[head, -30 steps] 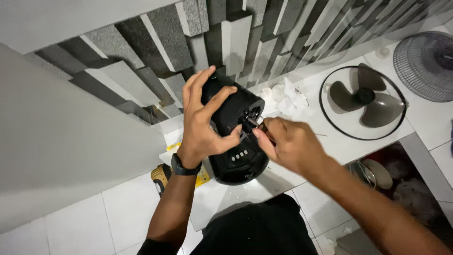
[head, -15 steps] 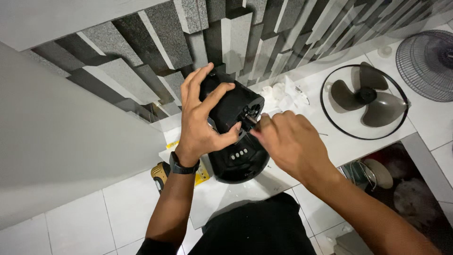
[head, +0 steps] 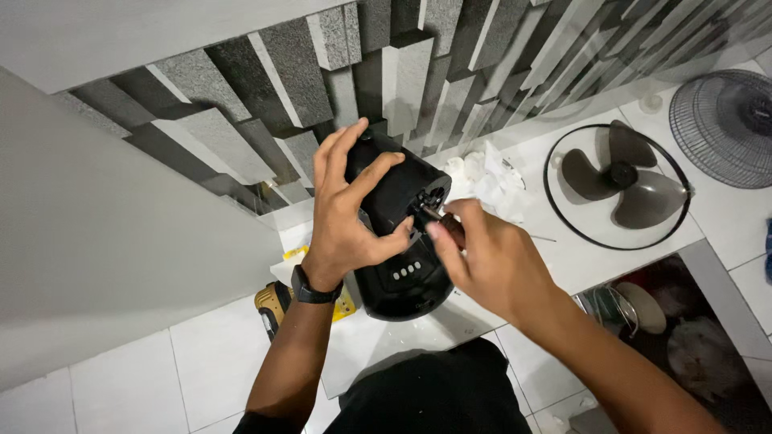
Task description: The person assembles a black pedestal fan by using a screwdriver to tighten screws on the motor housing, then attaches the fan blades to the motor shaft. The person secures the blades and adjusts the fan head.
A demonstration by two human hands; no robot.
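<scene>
My left hand grips the black motor housing of a fan, fingers wrapped over its top and thumb pressed near its front. The housing stands on a rounded black base with a row of small buttons. My right hand is closed around a screwdriver with a dark handle, its metal tip against the front of the housing. A black watch sits on my left wrist.
A grey three-blade fan propeller lies inside a black ring on the white tiled ledge. A wire fan guard lies at the far right. Crumpled white tissue sits behind the fan. A yellow tool lies left of the base.
My right hand has turned slightly at the housing front, its fingers shifting around the screwdriver. My left hand keeps the same grip on the housing.
</scene>
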